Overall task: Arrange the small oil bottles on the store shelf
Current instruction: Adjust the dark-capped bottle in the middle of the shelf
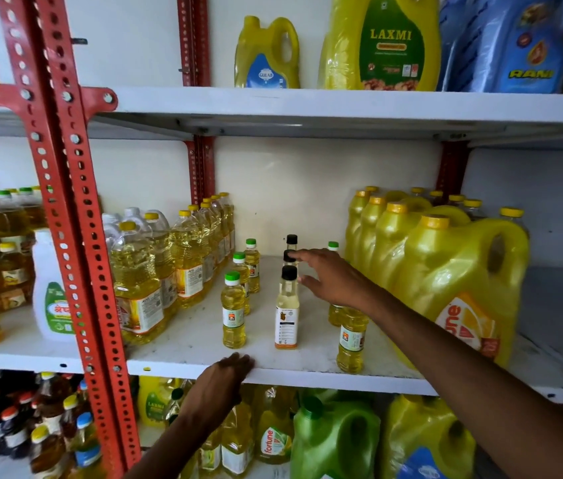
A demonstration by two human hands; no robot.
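Head camera looks at a white store shelf [183, 344] held up by red metal posts [66, 188]. Small oil bottles stand in short rows on the middle of it. Three with green caps [234, 311] make a row on the left side. Three with black caps [287, 307] make a row in the middle. More green-capped ones [352, 335] stand on the right, and the arm covers part of them.

A person's right hand [328, 276] reaches in over the shelf. Its fingers are spread open and it holds nothing. The fingertips touch the black cap of the second bottle in the middle row [289, 255], and the thumb is just beside the neck of the front one.

The left hand [225, 378] rests flat on the front edge of the shelf, below the front green-capped bottle. It is open too and grips no bottle.

Bigger clear oil bottles with yellow caps [155, 271] stand on the left. Big yellow jugs [446, 281] stand in a line on the right. More yellow jugs [382, 43] sit on the shelf above.
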